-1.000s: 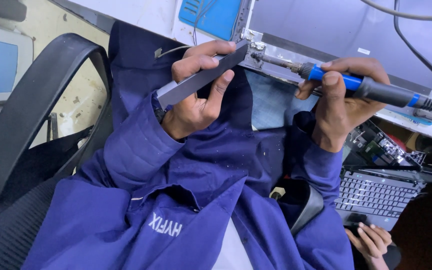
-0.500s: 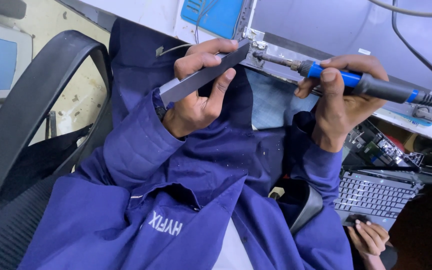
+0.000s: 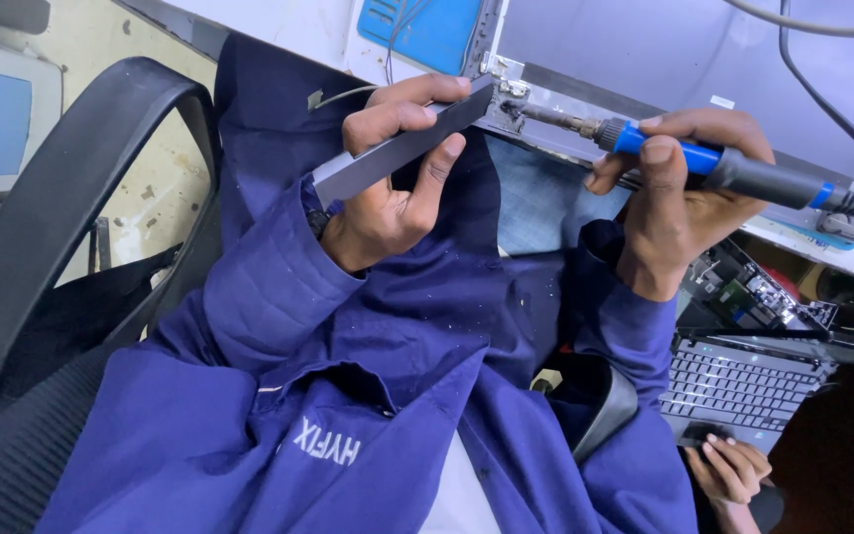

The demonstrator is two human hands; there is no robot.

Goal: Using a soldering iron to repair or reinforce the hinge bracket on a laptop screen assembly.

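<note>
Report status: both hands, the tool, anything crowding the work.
Left hand grips grey flat bar. Right hand holds blue-handled soldering iron, tip at screen panel's corner bracket. Another person's hand low right, apart.

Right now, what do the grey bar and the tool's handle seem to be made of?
The grey bar in the left hand looks like matte metal or stiff plastic: flat faces, sharp edges. The tool's handle in the right hand looks like blue and dark plastic or rubber, with a dull sheen.
</note>
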